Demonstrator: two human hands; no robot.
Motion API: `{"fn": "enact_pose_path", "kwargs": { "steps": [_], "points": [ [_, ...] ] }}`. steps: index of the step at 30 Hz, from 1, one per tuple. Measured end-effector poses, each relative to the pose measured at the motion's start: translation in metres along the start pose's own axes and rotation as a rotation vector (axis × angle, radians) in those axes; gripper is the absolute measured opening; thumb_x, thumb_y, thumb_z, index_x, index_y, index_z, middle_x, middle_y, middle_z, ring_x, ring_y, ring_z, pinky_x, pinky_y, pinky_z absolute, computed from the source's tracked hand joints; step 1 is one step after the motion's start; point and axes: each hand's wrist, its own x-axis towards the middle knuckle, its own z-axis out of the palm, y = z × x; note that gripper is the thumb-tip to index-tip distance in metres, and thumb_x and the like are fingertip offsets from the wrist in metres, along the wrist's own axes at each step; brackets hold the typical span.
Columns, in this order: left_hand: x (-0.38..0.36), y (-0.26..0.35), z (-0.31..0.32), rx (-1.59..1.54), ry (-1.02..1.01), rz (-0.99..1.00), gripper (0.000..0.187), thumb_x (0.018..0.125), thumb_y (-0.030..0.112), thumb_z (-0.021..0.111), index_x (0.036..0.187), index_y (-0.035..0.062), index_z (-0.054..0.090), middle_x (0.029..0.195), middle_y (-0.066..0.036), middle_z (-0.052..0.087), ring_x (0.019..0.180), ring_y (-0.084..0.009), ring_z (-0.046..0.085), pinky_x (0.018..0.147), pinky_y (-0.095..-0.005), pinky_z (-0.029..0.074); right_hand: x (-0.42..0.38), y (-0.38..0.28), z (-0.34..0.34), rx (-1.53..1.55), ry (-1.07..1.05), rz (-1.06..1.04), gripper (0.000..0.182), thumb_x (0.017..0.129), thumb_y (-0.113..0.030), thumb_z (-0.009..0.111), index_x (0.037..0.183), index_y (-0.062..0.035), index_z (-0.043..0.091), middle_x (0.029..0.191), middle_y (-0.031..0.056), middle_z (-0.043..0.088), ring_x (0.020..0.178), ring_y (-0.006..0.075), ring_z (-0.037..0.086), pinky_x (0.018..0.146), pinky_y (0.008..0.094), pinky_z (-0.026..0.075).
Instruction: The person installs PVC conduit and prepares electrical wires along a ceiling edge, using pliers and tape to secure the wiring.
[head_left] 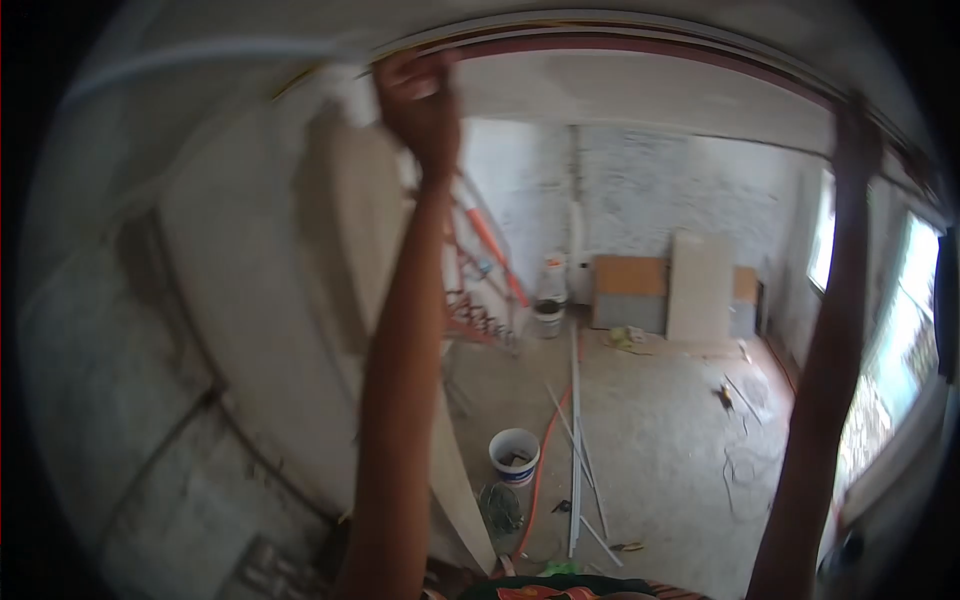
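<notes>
Both my arms reach up overhead to a long reddish-brown strip (pixel 620 42) that runs below pale parallel rails (pixel 560 17) along the ceiling edge. At the left end, my left hand (pixel 422 105) has its fingers curled in at the strip, closed on its lower edge. Toward the far right end, my right hand (pixel 857 140) is raised against the same strip; its fingers are dark and blurred, so I cannot tell how they are set. The lens bends the strip into an arc.
Below on the floor stand a white bucket (pixel 515 456) with debris, long thin metal strips (pixel 575 460) and an orange hose (pixel 545 440). Boards (pixel 700 290) lean at the back wall. An orange-red metal frame (pixel 485 325) is behind my left arm; windows (pixel 885 350) are at right.
</notes>
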Motion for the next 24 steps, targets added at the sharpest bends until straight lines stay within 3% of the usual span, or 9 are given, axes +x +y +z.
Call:
{"fn": "enact_pose_path", "kwargs": {
  "steps": [2, 3, 4, 6, 8, 13, 15, 24],
  "points": [
    [-0.004, -0.018, 0.006, -0.267, 0.108, -0.238, 0.044, 0.076, 0.007, 0.077, 0.106, 0.0016, 0.047, 0.101, -0.01, 0.052, 0.083, -0.0188, 0.062, 0.072, -0.0309, 0.055, 0.004, -0.008, 0.021, 0.086, 0.065, -0.087, 0.04, 0.089, -0.015, 0.047, 0.128, -0.0206, 0.053, 0.13, 0.0104, 0.054, 0.083, 0.0225, 0.065, 0.068, 0.0359, 0.051],
    [-0.008, -0.009, 0.004, -0.543, 0.102, -0.466, 0.046, 0.078, 0.005, 0.074, 0.11, 0.0013, 0.041, 0.103, -0.011, 0.051, 0.085, -0.0201, 0.062, 0.073, -0.0333, 0.055, 0.003, -0.009, 0.029, 0.075, 0.086, -0.127, 0.045, 0.088, -0.014, 0.047, 0.131, -0.0241, 0.051, 0.133, 0.0098, 0.052, 0.08, 0.0219, 0.065, 0.063, 0.0347, 0.052],
    [-0.008, -0.012, 0.007, -0.65, 0.182, -0.6, 0.043, 0.083, 0.002, 0.068, 0.111, 0.0022, 0.036, 0.103, -0.013, 0.054, 0.086, -0.0216, 0.062, 0.075, -0.0364, 0.056, 0.004, -0.012, 0.04, 0.129, 0.097, -0.069, 0.041, 0.089, -0.018, 0.047, 0.129, -0.0253, 0.052, 0.131, 0.0089, 0.054, 0.08, 0.0228, 0.066, 0.063, 0.0347, 0.052],
    [-0.005, -0.001, 0.003, -0.795, 0.229, -0.755, 0.031, 0.088, 0.004, 0.061, 0.113, 0.0026, 0.043, 0.104, -0.016, 0.058, 0.091, -0.0205, 0.062, 0.08, -0.0318, 0.054, 0.005, -0.015, 0.064, 0.242, 0.19, -0.004, 0.034, 0.092, -0.025, 0.048, 0.125, -0.0266, 0.055, 0.127, 0.007, 0.057, 0.079, 0.0241, 0.067, 0.063, 0.0345, 0.053],
    [0.002, -0.006, 0.0, -0.852, 0.253, -0.806, 0.029, 0.088, 0.004, 0.062, 0.114, -0.0008, 0.05, 0.103, -0.013, 0.061, 0.094, -0.0202, 0.063, 0.083, -0.0333, 0.054, 0.008, -0.013, 0.078, 0.358, 0.35, -0.001, 0.028, 0.095, -0.031, 0.048, 0.121, -0.0271, 0.057, 0.123, 0.005, 0.059, 0.075, 0.0247, 0.067, 0.062, 0.034, 0.053],
    [0.014, -0.025, 0.001, -0.861, 0.096, -0.823, 0.028, 0.089, 0.01, 0.063, 0.113, 0.0005, 0.053, 0.102, -0.009, 0.062, 0.095, -0.0172, 0.062, 0.085, -0.0307, 0.054, 0.001, -0.016, 0.083, 0.258, 0.027, 0.099, 0.028, 0.095, -0.02, 0.045, 0.12, -0.0232, 0.057, 0.123, 0.0063, 0.059, 0.084, 0.0244, 0.066, 0.074, 0.0336, 0.052],
    [0.019, -0.029, -0.002, -0.838, -0.013, -0.835, 0.025, 0.089, 0.012, 0.064, 0.109, 0.0016, 0.055, 0.099, -0.008, 0.062, 0.093, -0.0163, 0.063, 0.085, -0.0288, 0.054, 0.0, -0.015, 0.085, 0.302, 0.078, 0.107, 0.029, 0.094, -0.018, 0.045, 0.121, -0.0212, 0.056, 0.122, 0.0075, 0.059, 0.087, 0.0245, 0.065, 0.076, 0.0337, 0.052],
    [0.026, -0.025, -0.001, -0.832, -0.046, -0.838, 0.021, 0.089, 0.014, 0.064, 0.105, 0.0035, 0.057, 0.098, -0.005, 0.063, 0.093, -0.0161, 0.063, 0.085, -0.028, 0.053, 0.004, -0.004, 0.098, 0.534, 0.289, 0.062, 0.035, 0.091, -0.01, 0.046, 0.125, -0.0122, 0.055, 0.118, 0.0131, 0.06, 0.101, 0.0253, 0.063, 0.089, 0.0345, 0.049]
  ]
}}
